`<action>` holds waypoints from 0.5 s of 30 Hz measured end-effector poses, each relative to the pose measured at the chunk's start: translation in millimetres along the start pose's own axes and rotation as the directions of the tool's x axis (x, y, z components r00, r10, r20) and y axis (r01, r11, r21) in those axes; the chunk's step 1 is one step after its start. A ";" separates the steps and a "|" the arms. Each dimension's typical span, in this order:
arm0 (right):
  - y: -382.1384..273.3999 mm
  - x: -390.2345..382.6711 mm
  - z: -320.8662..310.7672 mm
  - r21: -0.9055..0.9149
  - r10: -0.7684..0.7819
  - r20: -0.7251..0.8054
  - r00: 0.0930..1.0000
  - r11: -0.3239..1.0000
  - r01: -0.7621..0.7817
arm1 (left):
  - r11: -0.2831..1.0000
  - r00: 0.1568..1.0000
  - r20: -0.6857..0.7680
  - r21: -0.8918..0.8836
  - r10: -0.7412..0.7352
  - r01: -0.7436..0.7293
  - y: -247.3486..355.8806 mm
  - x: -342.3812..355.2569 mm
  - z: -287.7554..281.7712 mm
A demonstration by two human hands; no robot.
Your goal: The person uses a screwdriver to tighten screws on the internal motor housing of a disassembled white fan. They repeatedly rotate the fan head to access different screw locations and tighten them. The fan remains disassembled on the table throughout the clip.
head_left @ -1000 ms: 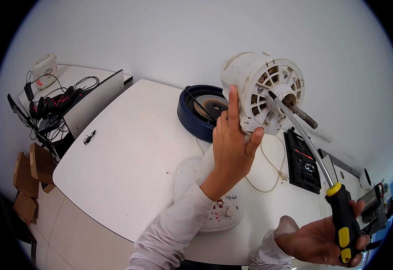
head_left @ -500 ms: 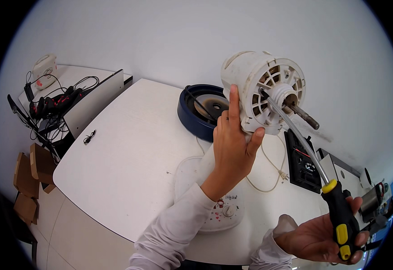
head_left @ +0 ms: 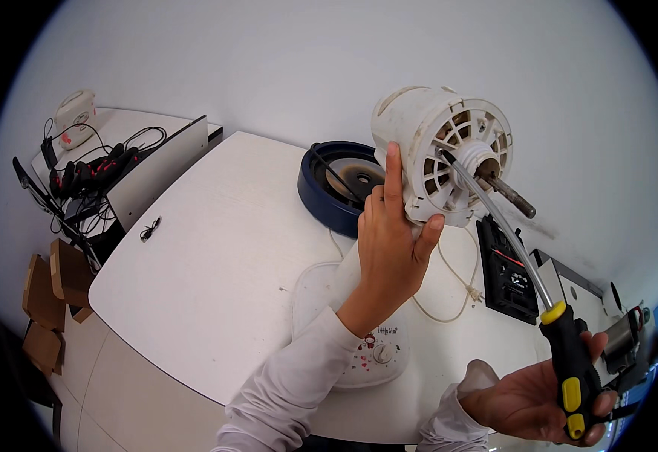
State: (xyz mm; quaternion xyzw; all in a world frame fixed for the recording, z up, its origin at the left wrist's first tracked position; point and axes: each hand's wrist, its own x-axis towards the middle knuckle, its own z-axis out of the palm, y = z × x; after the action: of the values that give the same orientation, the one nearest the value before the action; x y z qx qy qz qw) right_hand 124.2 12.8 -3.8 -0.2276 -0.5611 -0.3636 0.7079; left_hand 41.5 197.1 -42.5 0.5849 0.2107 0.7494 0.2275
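I'm gripping white motor housing in left hand, fingers wrapped; right hand clenching screwdriver. Long shaft angling steeply, so tip risks slipping out.

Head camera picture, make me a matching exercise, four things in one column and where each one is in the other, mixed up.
Things:
1. motor housing
2. screwdriver
3. blue ring
4. fan base

Places:
A. lying on the table behind the left hand
B. held up in the left hand
C. on the table under the left forearm
D. gripped in the right hand, tip at the housing

Pairs: 1-B, 2-D, 3-A, 4-C
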 end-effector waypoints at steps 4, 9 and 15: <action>-2.3 -0.7 10.2 -0.081 -0.016 -0.041 0.999 0.997 0.013 | 1.000 1.000 -0.002 0.009 0.001 -0.001 -0.9 -1.0 0.3; 0.2 1.4 5.2 -0.074 -0.027 -0.103 0.994 0.997 0.020 | 1.000 1.000 -0.007 0.002 0.000 0.000 -0.5 -0.3 1.5; 1.9 0.8 1.9 -0.067 0.011 -0.047 0.999 0.998 -0.014 | 1.000 1.000 -0.003 0.003 0.009 -0.009 -1.0 0.4 0.9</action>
State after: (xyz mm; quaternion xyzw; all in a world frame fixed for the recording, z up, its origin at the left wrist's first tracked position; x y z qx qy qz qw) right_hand 124.6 15.2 -2.4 -0.2464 -0.5303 -0.3830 0.7151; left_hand 42.4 198.2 -42.5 0.5852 0.2097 0.7509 0.2230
